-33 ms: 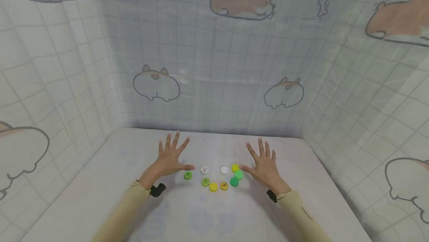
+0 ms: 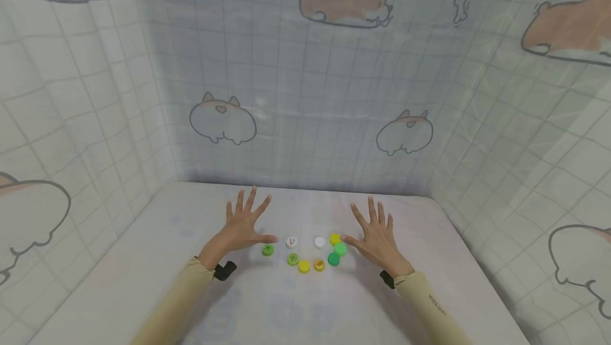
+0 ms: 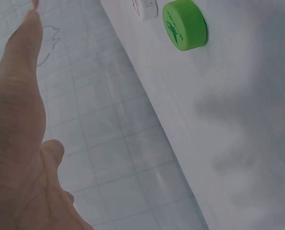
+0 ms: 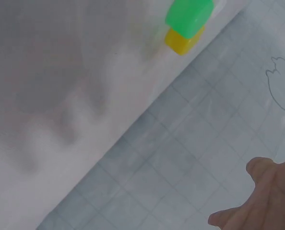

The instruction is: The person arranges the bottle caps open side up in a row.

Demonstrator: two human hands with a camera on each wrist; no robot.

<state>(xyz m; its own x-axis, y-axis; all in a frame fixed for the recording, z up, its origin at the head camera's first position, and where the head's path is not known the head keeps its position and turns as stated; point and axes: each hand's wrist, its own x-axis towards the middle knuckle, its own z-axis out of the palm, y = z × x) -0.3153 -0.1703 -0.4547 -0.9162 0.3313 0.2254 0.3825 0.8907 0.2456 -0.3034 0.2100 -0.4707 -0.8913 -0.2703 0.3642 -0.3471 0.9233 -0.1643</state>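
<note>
1. Our left hand [image 2: 243, 225] and right hand [image 2: 377, 233] lie flat on the white counter [image 2: 143, 260], fingers spread, grasping nothing.
2. Between them sit the bottle caps [image 2: 305, 252], loosely clustered.
3. Our left thumb nearly touches a light green cap [image 2: 268, 250]; our right thumb is beside a yellow cap [image 2: 335, 239].
4. Spread palms seem to frame the cluster.

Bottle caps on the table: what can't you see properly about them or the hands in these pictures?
- Prints on the bottle caps: too small to read in the head view.
- White cap: cut off by the top edge of the left wrist view.
- Yellow cap: partly hidden by the green cap in the right wrist view, and blurred.
- Right hand: mostly outside the right wrist view.
- Left hand: palm side hidden in the head view.
</note>
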